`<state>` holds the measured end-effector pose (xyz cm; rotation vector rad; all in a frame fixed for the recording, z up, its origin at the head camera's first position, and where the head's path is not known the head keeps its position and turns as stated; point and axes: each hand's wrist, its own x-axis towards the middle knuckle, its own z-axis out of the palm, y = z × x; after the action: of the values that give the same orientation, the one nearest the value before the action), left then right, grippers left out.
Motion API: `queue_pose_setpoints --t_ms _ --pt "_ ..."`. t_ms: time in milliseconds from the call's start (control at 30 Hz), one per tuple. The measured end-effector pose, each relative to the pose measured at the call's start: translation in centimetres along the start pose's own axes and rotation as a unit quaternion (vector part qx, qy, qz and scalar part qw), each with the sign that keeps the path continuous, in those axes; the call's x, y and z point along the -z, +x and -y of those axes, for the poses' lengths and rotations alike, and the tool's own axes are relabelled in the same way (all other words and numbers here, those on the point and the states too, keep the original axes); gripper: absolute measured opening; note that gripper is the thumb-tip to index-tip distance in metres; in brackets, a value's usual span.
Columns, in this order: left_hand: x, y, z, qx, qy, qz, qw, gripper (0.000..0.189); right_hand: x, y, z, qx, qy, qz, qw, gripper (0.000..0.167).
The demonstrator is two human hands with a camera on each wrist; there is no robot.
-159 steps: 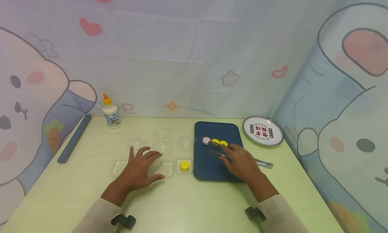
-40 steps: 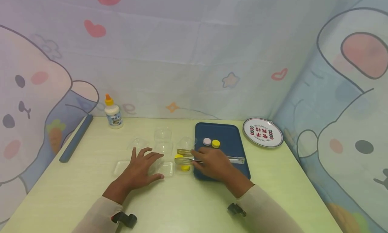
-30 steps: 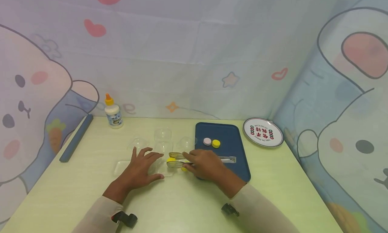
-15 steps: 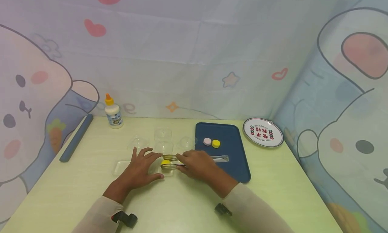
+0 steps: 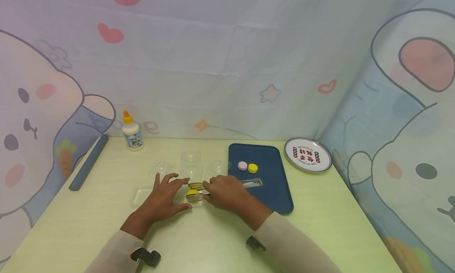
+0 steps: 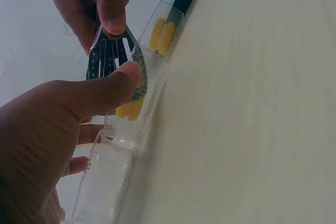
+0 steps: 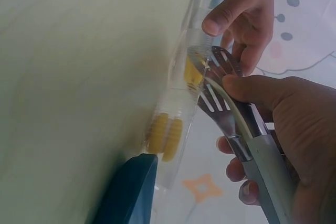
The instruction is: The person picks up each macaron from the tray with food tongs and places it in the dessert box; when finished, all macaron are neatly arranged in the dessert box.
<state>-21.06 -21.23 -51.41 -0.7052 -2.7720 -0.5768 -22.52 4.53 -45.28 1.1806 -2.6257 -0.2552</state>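
Right of the tongs (image 7: 270, 169), red-lettered plate (image 5: 324, 155).

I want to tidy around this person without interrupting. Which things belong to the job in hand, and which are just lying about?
Likely in the job:
tongs, gripped by the right hand
yellow cookies
pink cookie
clear boxes, one at the left hand
clear lids
blue tray

Apparently just lying about:
plate
white bottle
blue bar

The right hand (image 5: 226, 192) grips tongs (image 5: 195, 198) around a yellow disc (image 5: 192, 192) left of the tray (image 5: 264, 152); right of it, a plate (image 5: 307, 155).
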Motion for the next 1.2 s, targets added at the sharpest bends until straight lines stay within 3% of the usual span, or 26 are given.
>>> queue_pose_setpoints --t_ms 267,533,900,1200 --pt "0.0 0.0 0.0 -0.003 0.001 -0.001 1.0 0.082 0.4 0.8 0.4 -0.007 -0.005 0.031 0.9995 0.029" --pt "0.2 0.0 -0.2 -0.002 0.002 -0.002 1.0 0.083 0.7 0.8 0.3 -0.016 -0.001 0.035 0.9993 0.032" --pt "1.1 -0.5 -0.1 -0.007 0.021 -0.016 0.9996 0.088 0.3 -1.2 -1.9 -0.038 0.03 -0.024 0.9986 0.046" --pt "2.8 -1.8 1.5 0.006 0.032 -0.033 0.9989 0.079 -1.1 -3.1 -4.2 -0.074 0.041 -0.052 0.9951 0.045"
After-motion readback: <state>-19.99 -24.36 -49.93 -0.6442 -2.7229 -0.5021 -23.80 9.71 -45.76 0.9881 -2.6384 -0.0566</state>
